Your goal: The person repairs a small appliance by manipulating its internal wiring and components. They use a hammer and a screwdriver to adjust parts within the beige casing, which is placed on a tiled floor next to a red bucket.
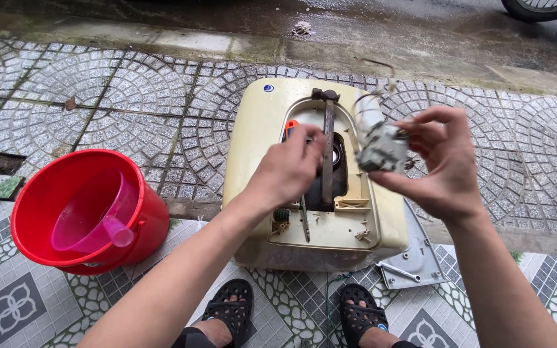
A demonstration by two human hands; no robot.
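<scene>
Your right hand (449, 164) is up over the right edge of the cream water heater casing (259, 138), and you've got a small grey electrical part (383, 148) pinched in it: thumb below, fingertips (420, 129) curled over the top and right side, so the part sticks out to the left of your fingers with thin wires (365, 103) looping up off it. It hangs in the air, clear of the casing.

Your left hand (288, 171) is closed around an orange-handled screwdriver (292, 126); only the orange end peeks out above your knuckles, just beside the dark metal bracket (327, 145) running down the open middle of the heater. How tight that grip is, I can't tell.

The heater lies flat on the patterned tile pavement (130, 96) right in front of your black sandals (230, 309). Its grey cover plate (414, 261) lies at the heater's bottom right corner. Well off to the left sits a red bucket (46, 193) with a pink plastic jug (98, 216) inside.
</scene>
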